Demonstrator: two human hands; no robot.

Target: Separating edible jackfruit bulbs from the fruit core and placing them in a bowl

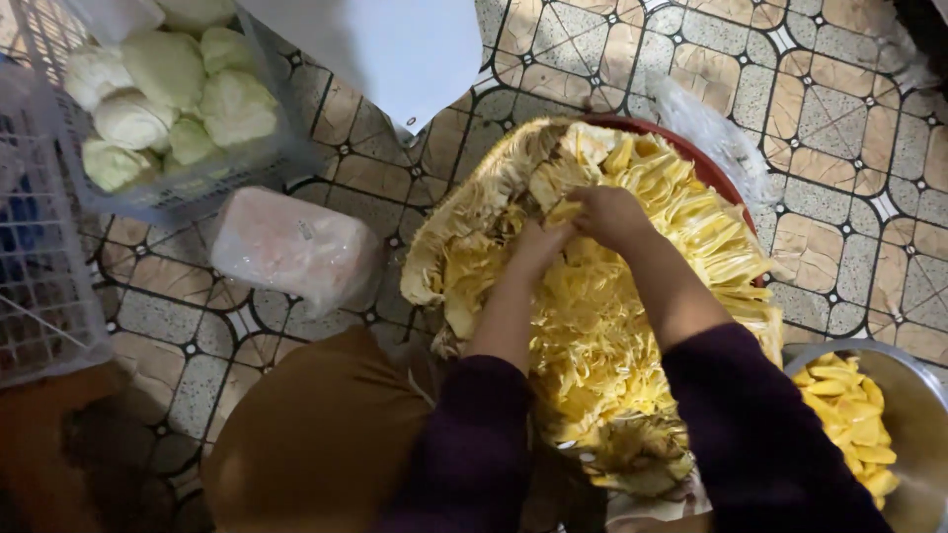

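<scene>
Your left hand [541, 242] and right hand [607, 212] dig into the split jackfruit [592, 326]. Each grip pinches yellow flesh. A metal bowl [913, 395] sits right.

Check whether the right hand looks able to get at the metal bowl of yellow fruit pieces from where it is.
Probably yes. The right hand is on the opened yellow jackfruit, and the metal bowl of yellow fruit pieces sits open-topped beside that arm, with nothing visible in between.
</scene>
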